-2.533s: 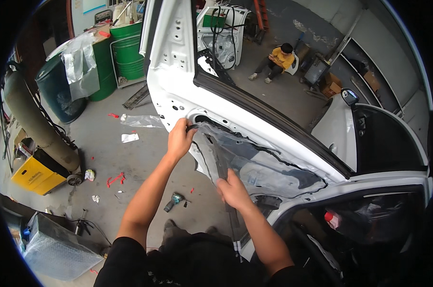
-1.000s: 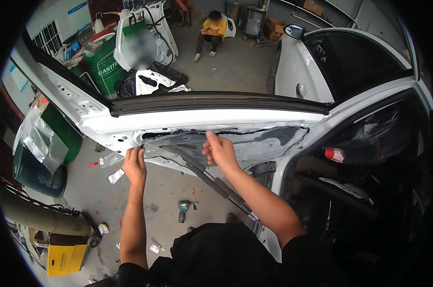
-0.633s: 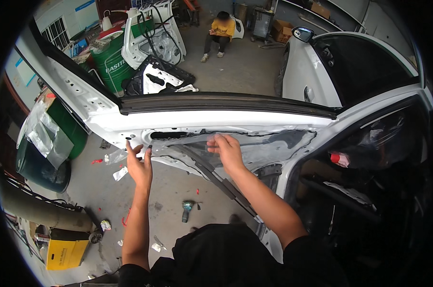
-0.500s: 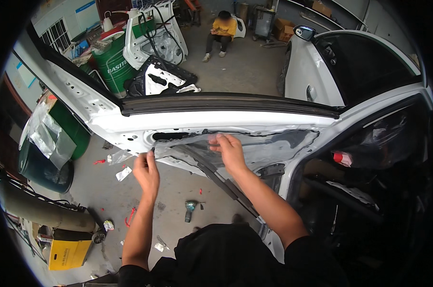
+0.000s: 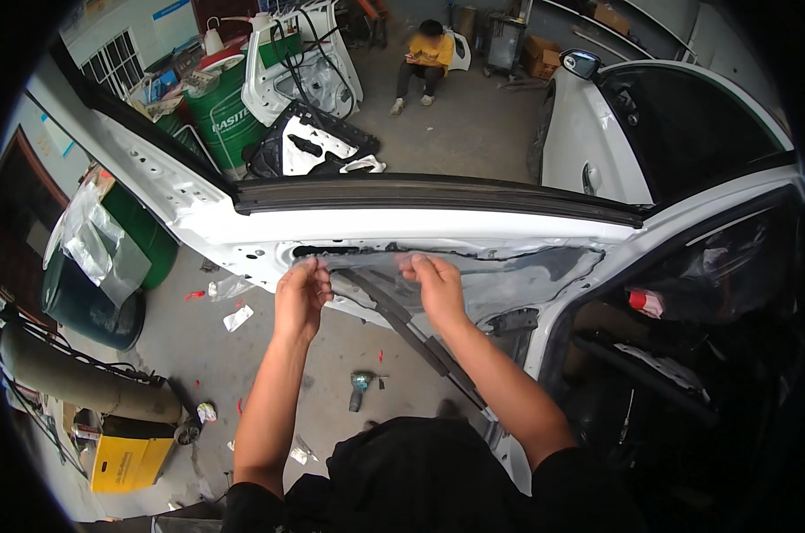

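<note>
A white car door [image 5: 331, 222] stands open in front of me, its inner side bare of trim. A clear plastic sheet [image 5: 518, 280] lies over the door's inner opening, with a black line of sealant along its edge. My left hand [image 5: 305, 298] pinches the sheet's upper edge beside a dark oval hole [image 5: 327, 252]. Farther right, my right hand [image 5: 434, 284] pinches the same edge between thumb and fingers. Between the hands the film is stretched. Below it, a dark wiring sleeve [image 5: 398, 324] runs down toward the car body.
On the floor lie a cordless drill [image 5: 360, 389], white scraps and red bits. Green drums [image 5: 220, 115] and removed door parts [image 5: 309, 147] stand at the far left. A person in yellow [image 5: 427, 55] sits at the back. A yellow box [image 5: 131, 462] is at the lower left.
My left hand has moved right and slightly up along the film's edge, closer to my right hand. The right hand keeps its pinch at nearly the same spot. The view has shifted slightly.
</note>
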The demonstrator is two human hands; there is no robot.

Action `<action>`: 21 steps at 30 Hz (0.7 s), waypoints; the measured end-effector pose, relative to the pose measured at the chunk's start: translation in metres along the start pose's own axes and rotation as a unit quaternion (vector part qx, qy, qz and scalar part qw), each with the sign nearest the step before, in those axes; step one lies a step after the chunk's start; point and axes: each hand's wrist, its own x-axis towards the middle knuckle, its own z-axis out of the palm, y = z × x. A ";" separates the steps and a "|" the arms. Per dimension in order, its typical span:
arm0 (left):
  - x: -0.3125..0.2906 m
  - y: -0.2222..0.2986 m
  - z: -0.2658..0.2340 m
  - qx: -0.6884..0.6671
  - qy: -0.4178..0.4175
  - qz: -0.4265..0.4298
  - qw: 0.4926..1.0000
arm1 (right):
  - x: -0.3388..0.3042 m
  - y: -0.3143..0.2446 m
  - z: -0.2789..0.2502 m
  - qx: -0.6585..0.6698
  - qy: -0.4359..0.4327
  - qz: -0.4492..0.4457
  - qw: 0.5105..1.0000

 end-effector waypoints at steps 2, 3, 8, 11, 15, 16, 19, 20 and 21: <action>0.005 -0.001 0.003 -0.005 -0.001 0.023 1.000 | 0.003 -0.005 0.001 -0.016 -0.001 -0.004 1.000; 0.007 -0.002 0.003 -0.008 -0.002 0.035 0.999 | 0.001 -0.002 0.001 -0.018 0.005 -0.004 1.000; 0.016 -0.005 -0.001 0.001 -0.006 0.047 0.999 | 0.002 0.003 0.003 -0.015 0.032 -0.033 0.999; 0.019 -0.005 -0.003 0.008 0.049 0.071 0.996 | 0.007 -0.007 0.005 -0.043 0.007 0.001 0.999; 0.020 -0.006 -0.006 0.028 0.067 0.089 0.993 | 0.012 -0.007 0.004 -0.081 0.013 -0.007 0.997; 0.020 -0.006 -0.005 0.032 0.069 0.094 0.993 | 0.013 -0.007 0.004 -0.082 0.018 -0.007 0.996; 0.025 -0.008 -0.006 0.031 0.070 0.108 0.991 | 0.018 -0.004 0.004 -0.101 0.018 -0.035 0.994; 0.028 -0.009 -0.007 0.026 0.067 0.113 0.991 | 0.021 -0.004 0.003 -0.100 0.007 -0.039 0.994; 0.031 -0.009 -0.007 0.020 0.065 0.118 0.991 | 0.022 -0.004 0.004 -0.095 0.006 -0.044 0.994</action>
